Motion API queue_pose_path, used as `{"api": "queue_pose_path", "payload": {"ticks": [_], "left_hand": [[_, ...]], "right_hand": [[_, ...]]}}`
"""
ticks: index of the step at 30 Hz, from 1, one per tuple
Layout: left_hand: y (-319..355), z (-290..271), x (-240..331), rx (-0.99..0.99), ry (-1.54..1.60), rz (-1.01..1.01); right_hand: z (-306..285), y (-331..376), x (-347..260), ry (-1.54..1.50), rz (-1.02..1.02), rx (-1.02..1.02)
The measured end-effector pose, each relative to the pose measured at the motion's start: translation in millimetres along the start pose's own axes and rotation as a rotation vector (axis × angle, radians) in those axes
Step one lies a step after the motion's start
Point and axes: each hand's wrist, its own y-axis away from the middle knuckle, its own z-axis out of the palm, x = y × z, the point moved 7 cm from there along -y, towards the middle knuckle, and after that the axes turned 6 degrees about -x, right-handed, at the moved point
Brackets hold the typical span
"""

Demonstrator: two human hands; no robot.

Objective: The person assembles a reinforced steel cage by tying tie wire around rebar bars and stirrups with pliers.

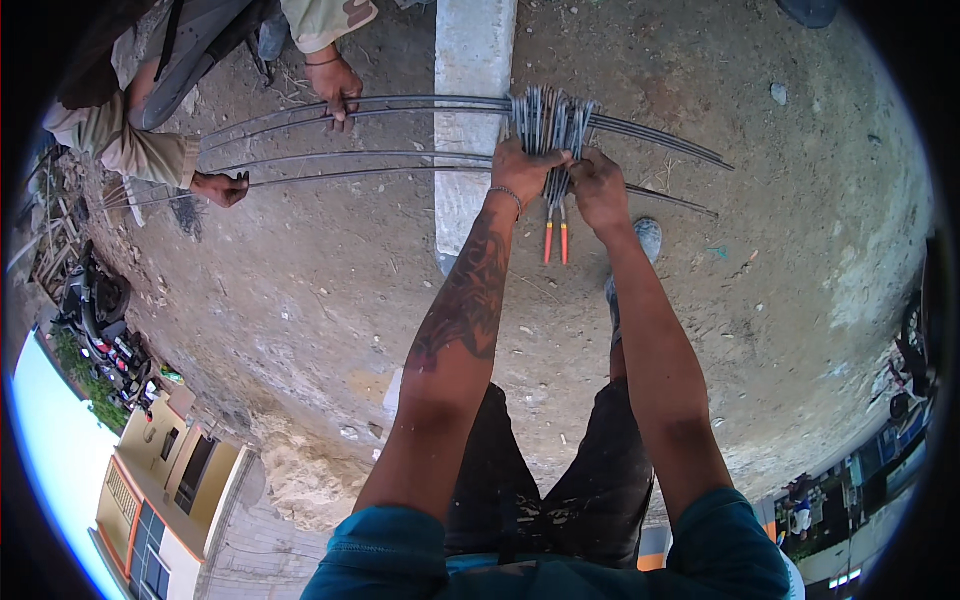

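Left hand [522,172] clamps its fingers on the stirrups [548,105], right hand's [602,195] pinch their right edge! Red handles [564,243] below them, rods [400,155] jutting either side.

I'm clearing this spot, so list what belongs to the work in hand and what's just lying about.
Seemingly in the work:
long metal rods
bunched bent metal pieces, at the left hand and right hand
red-handled tool
pale beam beneath the rods

Seemingly just lying about:
pale stone
small teal scrap
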Motion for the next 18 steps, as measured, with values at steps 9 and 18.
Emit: {"api": "queue_pose_path", "payload": {"ticks": [9,18], "left_hand": [[3.8,-11.3,9.8,0.123,-0.156,0.193],[9.9,-12.1,10.4,0.203,-0.223,0.176]], "right_hand": [[-18.8,3.7,1.8,0.111,0.066,0.030],[-51.7,2.0,-24.3,0.939,-0.186,0.299]]}}
